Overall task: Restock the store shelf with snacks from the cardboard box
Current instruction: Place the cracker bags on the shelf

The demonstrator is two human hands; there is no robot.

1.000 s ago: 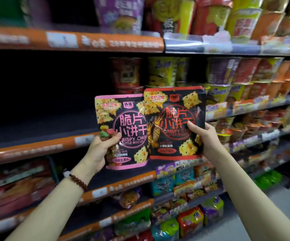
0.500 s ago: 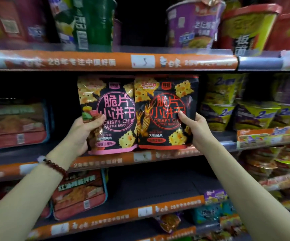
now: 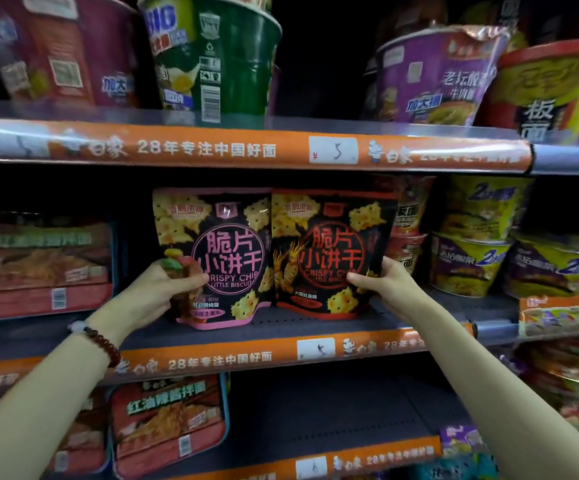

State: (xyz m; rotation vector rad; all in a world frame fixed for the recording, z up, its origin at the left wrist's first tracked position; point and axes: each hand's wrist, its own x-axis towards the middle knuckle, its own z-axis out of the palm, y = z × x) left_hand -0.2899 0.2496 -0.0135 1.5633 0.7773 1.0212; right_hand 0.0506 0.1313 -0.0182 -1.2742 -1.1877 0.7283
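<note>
Two black crispy-chip bags stand side by side on the middle shelf [image 3: 419, 323]. The pink-trimmed bag [image 3: 225, 244] is on the left, gripped at its lower left edge by my left hand [image 3: 163, 289]. The red-trimmed bag [image 3: 329, 247] is on the right, held at its lower right edge by my right hand [image 3: 385, 285]. Both bags are upright, and their bottoms touch the dark shelf board. The cardboard box is out of view.
Red flat noodle trays [image 3: 42, 265] lie left of the bags, and yellow-purple noodle bowls [image 3: 471, 261] stand to the right. Big noodle cups [image 3: 218, 60] fill the shelf above. The shelf below holds another red tray [image 3: 167, 420] beside bare dark board [image 3: 333, 403].
Both hands have carried the two bags up and forward, from in front of the shelves onto the middle shelf, where they now stand. My view has moved closer and higher.
</note>
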